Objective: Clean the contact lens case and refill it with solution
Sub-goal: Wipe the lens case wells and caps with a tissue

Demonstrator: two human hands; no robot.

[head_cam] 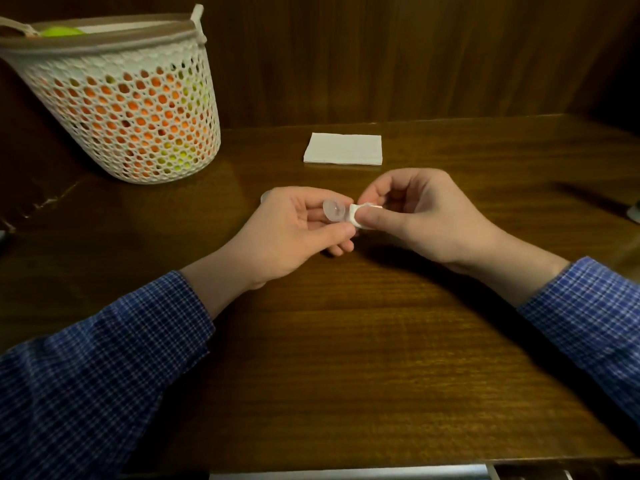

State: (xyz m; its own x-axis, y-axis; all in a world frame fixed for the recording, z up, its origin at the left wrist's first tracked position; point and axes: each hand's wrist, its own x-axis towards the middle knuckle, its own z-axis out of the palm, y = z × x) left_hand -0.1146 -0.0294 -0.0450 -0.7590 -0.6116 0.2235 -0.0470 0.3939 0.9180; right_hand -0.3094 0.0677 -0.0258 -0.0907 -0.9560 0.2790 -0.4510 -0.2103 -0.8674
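Note:
My left hand (294, 230) holds a small clear contact lens case (333, 211) between thumb and fingers, just above the wooden table (346, 341). One round well of the case faces me. My right hand (415, 216) pinches a small folded white tissue piece (360, 216) against the right end of the case. Both hands meet near the middle of the table. A small clear round object (266, 195), possibly a cap, peeks out behind my left hand on the table.
A stack of folded white tissue (343, 148) lies on the table behind my hands. A white mesh basket (121, 98) with orange and yellow contents stands at the back left. A dark wooden wall rises behind. Something grey pokes in at the right edge (633, 211).

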